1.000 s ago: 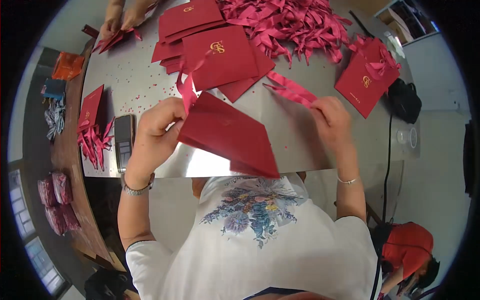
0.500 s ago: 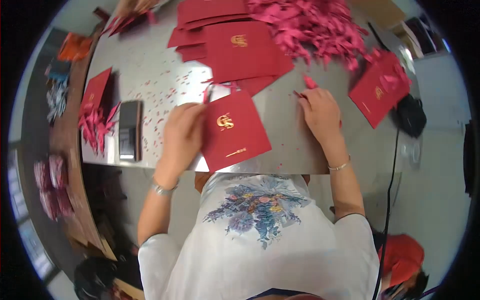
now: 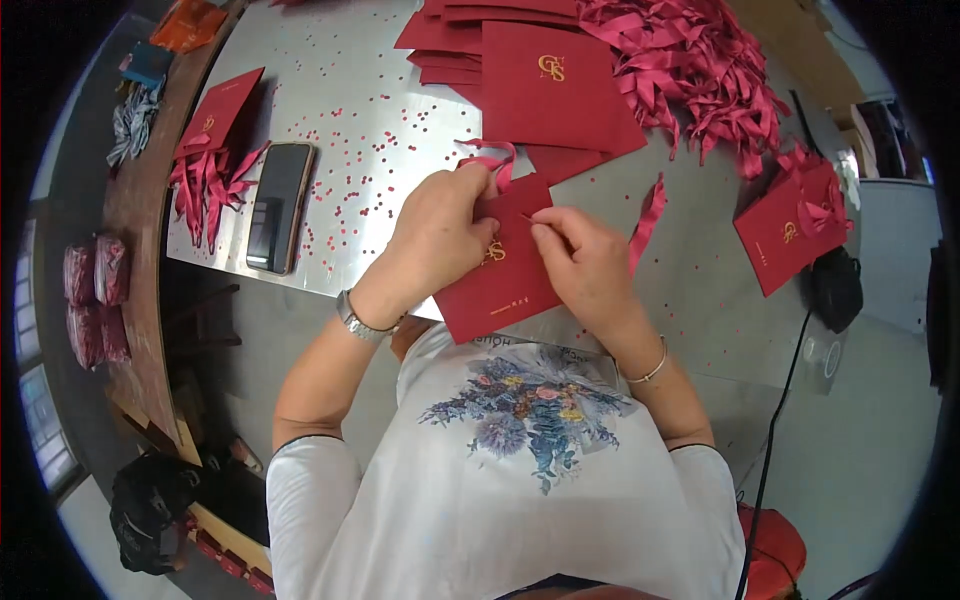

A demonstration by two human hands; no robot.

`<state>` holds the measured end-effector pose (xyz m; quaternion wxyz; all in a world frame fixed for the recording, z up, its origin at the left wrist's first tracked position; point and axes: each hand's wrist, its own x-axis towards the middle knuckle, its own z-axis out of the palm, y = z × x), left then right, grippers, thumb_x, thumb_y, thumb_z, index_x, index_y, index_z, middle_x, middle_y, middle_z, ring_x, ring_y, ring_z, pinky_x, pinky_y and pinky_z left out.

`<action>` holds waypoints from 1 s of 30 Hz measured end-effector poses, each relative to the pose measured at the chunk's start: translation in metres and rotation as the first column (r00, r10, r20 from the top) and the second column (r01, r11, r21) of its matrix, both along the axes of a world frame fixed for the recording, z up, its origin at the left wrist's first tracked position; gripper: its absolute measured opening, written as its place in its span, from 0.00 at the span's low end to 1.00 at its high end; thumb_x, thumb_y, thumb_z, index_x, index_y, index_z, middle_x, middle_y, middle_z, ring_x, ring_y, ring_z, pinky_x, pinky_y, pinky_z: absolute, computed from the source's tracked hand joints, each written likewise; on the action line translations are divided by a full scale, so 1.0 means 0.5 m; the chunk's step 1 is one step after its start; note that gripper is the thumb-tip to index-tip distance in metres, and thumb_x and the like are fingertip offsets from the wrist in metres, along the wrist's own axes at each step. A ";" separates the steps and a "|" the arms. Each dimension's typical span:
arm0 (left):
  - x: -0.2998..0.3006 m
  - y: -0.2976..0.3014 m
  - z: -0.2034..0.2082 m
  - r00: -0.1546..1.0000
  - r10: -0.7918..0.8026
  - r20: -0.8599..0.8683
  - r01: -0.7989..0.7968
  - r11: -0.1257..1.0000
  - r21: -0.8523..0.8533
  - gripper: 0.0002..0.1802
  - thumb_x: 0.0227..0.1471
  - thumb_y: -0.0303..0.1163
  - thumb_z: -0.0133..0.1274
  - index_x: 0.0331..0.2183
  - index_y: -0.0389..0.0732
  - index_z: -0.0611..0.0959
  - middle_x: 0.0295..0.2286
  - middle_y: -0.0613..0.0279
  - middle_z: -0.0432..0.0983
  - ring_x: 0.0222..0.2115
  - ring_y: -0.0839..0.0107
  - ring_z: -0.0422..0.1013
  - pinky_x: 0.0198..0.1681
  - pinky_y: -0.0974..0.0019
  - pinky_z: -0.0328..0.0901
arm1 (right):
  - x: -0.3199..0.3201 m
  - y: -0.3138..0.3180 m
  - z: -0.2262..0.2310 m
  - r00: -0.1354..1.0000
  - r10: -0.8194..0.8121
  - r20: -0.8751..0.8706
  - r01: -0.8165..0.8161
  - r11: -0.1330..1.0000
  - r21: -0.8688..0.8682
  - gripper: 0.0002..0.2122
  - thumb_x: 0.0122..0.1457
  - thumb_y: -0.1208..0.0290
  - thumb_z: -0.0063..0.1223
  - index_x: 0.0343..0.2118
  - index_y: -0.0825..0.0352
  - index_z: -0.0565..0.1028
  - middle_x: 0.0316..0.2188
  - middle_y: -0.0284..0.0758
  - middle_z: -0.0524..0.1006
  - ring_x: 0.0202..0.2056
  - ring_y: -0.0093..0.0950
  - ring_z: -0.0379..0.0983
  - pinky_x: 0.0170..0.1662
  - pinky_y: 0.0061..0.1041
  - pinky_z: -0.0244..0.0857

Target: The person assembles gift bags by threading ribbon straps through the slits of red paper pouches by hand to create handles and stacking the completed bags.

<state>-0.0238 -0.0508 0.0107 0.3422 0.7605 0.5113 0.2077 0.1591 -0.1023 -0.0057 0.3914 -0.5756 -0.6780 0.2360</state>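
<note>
A red paper bag (image 3: pixel 505 292) with a gold emblem lies at the table's front edge, a loop of pink-red ribbon (image 3: pixel 503 168) at its top. My left hand (image 3: pixel 440 235) is closed on the bag's upper part, its thumb bent over the front. Close beside it, over the bag's upper right, my right hand (image 3: pixel 588 262) pinches a ribbon (image 3: pixel 650 218). A thin tip of it shows at the fingertips, and its long tail trails out behind the hand. Just what lies under my left fingers is hidden.
Flat red bags (image 3: pixel 550 100) are stacked at the back, beside a heap of ribbons (image 3: pixel 690 75). Ribboned bags stand at left (image 3: pixel 225 110) and right (image 3: pixel 790 230). A phone (image 3: pixel 281 207) lies among red paper dots. A black cable (image 3: pixel 778 405) hangs at right.
My right hand has moved left with the ribbon, from beside the bag to over its upper right. My left hand has shifted from the bag's left edge to its top. The view has moved too.
</note>
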 end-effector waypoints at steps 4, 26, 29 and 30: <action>-0.011 -0.003 -0.010 0.985 -0.003 0.171 0.024 0.993 -0.119 0.17 0.40 0.24 0.59 0.38 0.34 0.80 0.29 0.49 0.78 0.31 0.53 0.74 0.36 0.58 0.68 | -0.021 0.003 0.002 0.999 0.017 0.040 -0.019 0.998 0.054 0.04 0.53 0.73 0.57 0.30 0.66 0.76 0.23 0.41 0.77 0.27 0.39 0.76 0.30 0.36 0.68; 0.017 -0.071 -0.003 0.986 0.135 -0.101 -0.109 0.967 0.232 0.10 0.45 0.24 0.57 0.34 0.34 0.80 0.29 0.52 0.80 0.29 0.59 0.77 0.32 0.63 0.70 | -0.053 0.006 0.039 0.941 0.126 0.314 -0.119 0.992 -0.042 0.06 0.53 0.73 0.52 0.23 0.67 0.70 0.18 0.43 0.74 0.22 0.42 0.74 0.26 0.39 0.68; 0.004 -0.056 -0.014 0.977 0.168 0.128 -0.151 0.979 -0.137 0.10 0.45 0.23 0.56 0.34 0.34 0.80 0.28 0.53 0.80 0.29 0.64 0.77 0.33 0.66 0.70 | -0.058 0.000 0.028 0.866 0.156 0.475 -0.204 0.977 0.052 0.06 0.54 0.73 0.52 0.24 0.66 0.68 0.17 0.42 0.72 0.21 0.41 0.73 0.25 0.37 0.68; -0.004 -0.049 -0.018 0.981 0.146 0.129 -0.122 0.977 -0.178 0.10 0.46 0.21 0.55 0.35 0.33 0.80 0.28 0.53 0.80 0.29 0.68 0.76 0.34 0.68 0.69 | -0.058 -0.001 0.025 0.838 0.162 0.521 -0.247 0.964 0.097 0.07 0.55 0.73 0.52 0.24 0.66 0.68 0.17 0.42 0.72 0.21 0.41 0.73 0.24 0.36 0.68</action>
